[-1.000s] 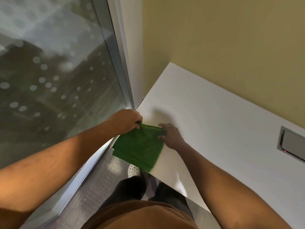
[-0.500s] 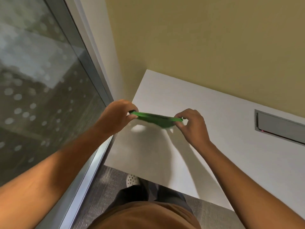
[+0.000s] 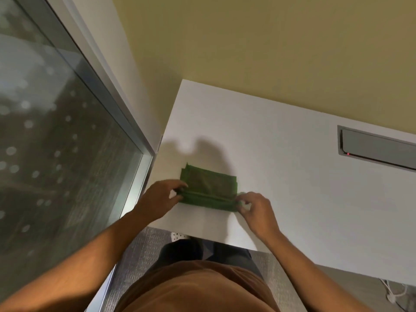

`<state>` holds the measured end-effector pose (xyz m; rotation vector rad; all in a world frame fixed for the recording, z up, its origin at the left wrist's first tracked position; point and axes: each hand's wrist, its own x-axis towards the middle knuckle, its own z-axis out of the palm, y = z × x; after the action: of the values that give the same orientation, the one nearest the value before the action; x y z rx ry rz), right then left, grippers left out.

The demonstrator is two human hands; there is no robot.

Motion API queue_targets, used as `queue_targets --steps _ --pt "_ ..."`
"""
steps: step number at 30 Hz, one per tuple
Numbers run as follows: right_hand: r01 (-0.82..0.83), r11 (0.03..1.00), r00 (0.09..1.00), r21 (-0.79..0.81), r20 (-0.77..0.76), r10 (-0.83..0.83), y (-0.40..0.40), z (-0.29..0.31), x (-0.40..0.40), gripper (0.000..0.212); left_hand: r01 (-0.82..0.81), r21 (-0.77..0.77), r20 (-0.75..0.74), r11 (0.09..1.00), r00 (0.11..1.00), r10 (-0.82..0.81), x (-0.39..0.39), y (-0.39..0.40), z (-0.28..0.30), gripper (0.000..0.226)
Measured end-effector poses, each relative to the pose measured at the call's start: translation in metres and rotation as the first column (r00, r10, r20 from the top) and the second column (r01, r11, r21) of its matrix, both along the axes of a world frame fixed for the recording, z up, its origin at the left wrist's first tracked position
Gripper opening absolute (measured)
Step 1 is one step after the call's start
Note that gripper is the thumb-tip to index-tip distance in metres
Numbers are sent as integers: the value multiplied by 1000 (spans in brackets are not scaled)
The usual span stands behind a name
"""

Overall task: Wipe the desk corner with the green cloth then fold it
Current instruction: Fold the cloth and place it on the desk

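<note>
On white desk (image 3: 281,176), green cloth (image 3: 208,186), folded.

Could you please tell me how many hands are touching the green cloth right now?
2. The left hand pinches the near-left end of the green cloth on the white desk, and the right hand pinches its near-right end.

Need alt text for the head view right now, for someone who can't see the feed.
Both hands pinch the near edge of a folded green cloth lying on the white desk, left hand at its left end, right hand at its right. A glass wall stands left; a grey cable hatch is set in the desk, right.
</note>
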<state>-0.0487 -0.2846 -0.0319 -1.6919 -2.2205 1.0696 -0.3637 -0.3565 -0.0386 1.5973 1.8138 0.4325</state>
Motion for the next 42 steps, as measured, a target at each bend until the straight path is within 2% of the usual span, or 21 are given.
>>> queue_targets --steps 3,7,8,10,13,15,17,20,22,25,27,30,31,33,37,40,42 --pt "139 990 987 -37 -82 -141 36 6 -10 18 -158 -7 72 987 985 158 -1 35 1 42" --pt "184 980 982 -80 -21 -187 73 2 -31 14 -238 -51 39 970 970 240 6 74 -4 43" --pt "187 978 982 -91 23 -186 76 -3 -36 19 -242 -84 12 967 970 244 9 78 -8 45" --pt "226 964 971 -144 111 -211 73 -11 -42 42 -260 -147 -51 954 966 255 15 79 -16 55" --pt "330 916 936 -227 200 -288 58 -22 -50 75 -408 -243 -85 880 913 400 29 69 -25 72" --pt "398 882 916 -253 160 -368 46 -30 -55 79 -487 -318 -44 814 865 500 39 63 -28 81" --pt "496 800 862 -336 80 -501 39 -34 -61 77 -534 -384 -8 753 817 576 46 61 -28 87" --pt "571 656 772 -494 49 -634 41 -35 -64 67 -610 -476 85 633 685 724 52 64 -23 83" --pt "545 599 755 -587 31 -656 50 -34 -60 59 -641 -566 160 518 531 832 54 69 -20 76" --pt "447 567 760 -692 -40 -648 62 -27 -45 46 -621 -705 204 343 285 937 61 75 -14 68" --pt "393 561 737 -729 -115 -666 69 -20 -25 32 -558 -778 205 291 212 956 71 81 -9 64" --pt "347 557 687 -754 -201 -699 80 -12 15 19 -467 -836 241 287 157 958 98 98 -1 41" --pt "349 561 675 -751 -214 -706 85 -9 31 18 -447 -840 268 306 148 952 110 105 2 30" --pt "369 570 658 -734 -227 -718 99 -5 62 17 -435 -816 326 381 198 924 138 123 6 17" --pt "433 585 617 -685 -248 -747 147 -2 124 20 -441 -711 390 548 401 829 196 174 9 20" --pt "494 606 590 -624 -271 -760 196 -1 165 44 -441 -655 426 613 455 782 238 224 9 20" --pt "517 641 607 -568 -285 -742 231 -1 190 44 -457 -612 441 645 480 759 264 262 9 23"
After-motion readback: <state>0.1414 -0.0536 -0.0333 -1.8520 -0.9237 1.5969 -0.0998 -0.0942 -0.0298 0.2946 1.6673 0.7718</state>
